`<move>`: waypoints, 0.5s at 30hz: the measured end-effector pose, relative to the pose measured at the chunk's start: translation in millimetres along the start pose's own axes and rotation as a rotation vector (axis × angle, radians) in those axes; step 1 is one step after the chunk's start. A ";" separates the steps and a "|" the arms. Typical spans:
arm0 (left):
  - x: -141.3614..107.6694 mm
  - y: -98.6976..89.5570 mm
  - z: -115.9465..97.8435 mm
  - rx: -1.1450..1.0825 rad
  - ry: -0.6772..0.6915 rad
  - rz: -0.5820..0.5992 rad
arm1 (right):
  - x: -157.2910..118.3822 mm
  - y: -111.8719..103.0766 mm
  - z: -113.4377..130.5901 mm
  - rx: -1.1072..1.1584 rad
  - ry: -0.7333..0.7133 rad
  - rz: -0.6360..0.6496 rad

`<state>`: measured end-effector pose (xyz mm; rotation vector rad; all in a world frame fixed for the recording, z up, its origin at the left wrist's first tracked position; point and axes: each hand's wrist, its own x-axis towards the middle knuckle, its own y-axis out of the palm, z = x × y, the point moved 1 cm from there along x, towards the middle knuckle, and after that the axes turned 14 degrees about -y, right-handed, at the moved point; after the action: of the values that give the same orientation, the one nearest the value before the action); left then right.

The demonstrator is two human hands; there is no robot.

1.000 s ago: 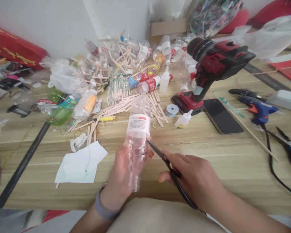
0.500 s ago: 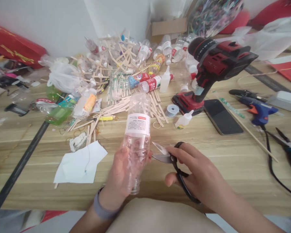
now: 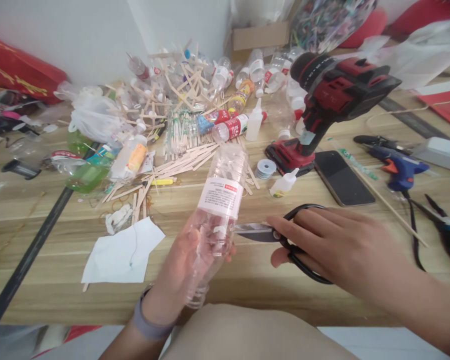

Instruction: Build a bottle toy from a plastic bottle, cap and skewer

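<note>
A clear plastic bottle with a white label is gripped around its neck-side half by my left hand. It tilts with its base away from me and its mouth toward my lap. My right hand holds black-handled scissors, thumb and fingers in or around the loops. The blades are nearly closed and point left, their tips at the bottle's side just below the label. Whether the tips pierce the plastic I cannot tell.
A red cordless drill stands right of centre, beside a phone and a blue glue gun. Wooden sticks and several bottles pile up at the back. White paper lies left of my hands.
The bottle has tilted, its base swinging right and its mouth left. The scissors have closed from wide apart to nearly shut, and my right hand has turned and moved right.
</note>
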<state>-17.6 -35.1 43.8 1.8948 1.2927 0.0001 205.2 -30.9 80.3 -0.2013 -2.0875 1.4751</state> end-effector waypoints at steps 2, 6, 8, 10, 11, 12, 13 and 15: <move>-0.4 -2.1 0.8 0.004 -0.002 0.026 | 2.8 -5.6 -4.5 -0.005 -0.028 0.009; 0.2 -2.3 1.0 -0.006 -0.006 0.040 | 6.5 -9.9 -8.5 0.028 -0.058 0.037; 0.7 -1.0 0.2 0.001 -0.004 0.023 | 6.6 -8.7 -8.5 0.036 -0.063 0.036; 1.0 0.1 -0.4 0.009 -0.007 0.003 | 5.7 -6.4 -7.8 0.035 -0.060 0.030; 1.1 0.2 -0.6 0.008 -0.008 -0.008 | 5.2 -5.3 -7.4 0.034 -0.057 0.027; 1.3 0.2 -0.6 0.005 -0.012 -0.016 | 4.7 -4.3 -7.0 0.037 -0.054 0.029; 1.4 0.1 -0.4 0.001 -0.016 -0.020 | 4.3 -3.5 -6.6 0.039 -0.051 0.032; 1.7 0.0 -0.1 -0.006 -0.020 -0.017 | 3.9 -2.2 -6.0 0.050 -0.055 0.038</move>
<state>-16.8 -33.8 43.2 1.8746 1.2940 -0.0232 205.5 -25.1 85.0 -0.1838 -2.0975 1.5699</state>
